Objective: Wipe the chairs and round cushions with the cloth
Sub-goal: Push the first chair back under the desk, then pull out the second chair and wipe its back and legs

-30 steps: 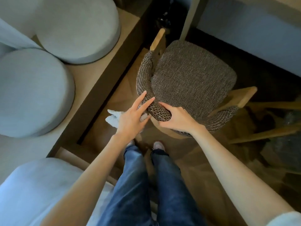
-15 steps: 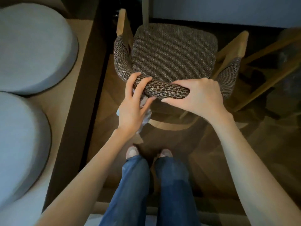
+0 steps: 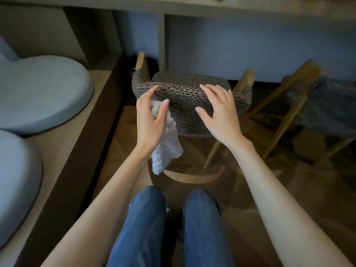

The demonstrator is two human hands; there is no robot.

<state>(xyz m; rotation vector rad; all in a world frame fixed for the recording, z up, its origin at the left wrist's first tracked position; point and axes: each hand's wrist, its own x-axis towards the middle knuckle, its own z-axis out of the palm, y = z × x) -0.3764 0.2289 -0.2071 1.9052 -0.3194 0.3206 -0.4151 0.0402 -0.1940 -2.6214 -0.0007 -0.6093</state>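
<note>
A wooden chair point(image 3: 185, 105) with brown woven upholstery stands in front of me, its curved backrest nearest. My left hand point(image 3: 150, 120) holds a white knitted cloth point(image 3: 165, 145) against the left part of the backrest; the cloth hangs down below the palm. My right hand point(image 3: 217, 114) rests on the right part of the backrest with fingers spread and slightly bent. Two round grey cushions, one further back point(image 3: 40, 93) and one nearer point(image 3: 15, 182), lie on a low wooden platform at the left.
The platform's dark edge point(image 3: 92, 143) runs along the left of the chair. A desk point(image 3: 212, 10) spans the top, with the chair's seat tucked towards it. A second wooden chair point(image 3: 300, 105) stands at the right. My legs in blue jeans point(image 3: 169, 228) are below.
The view has tilted up, showing the desk. My left hand now presses the cloth onto the backrest's outer face, the cloth hanging in plain sight. My right hand has loosened from its grip on the top rim.
</note>
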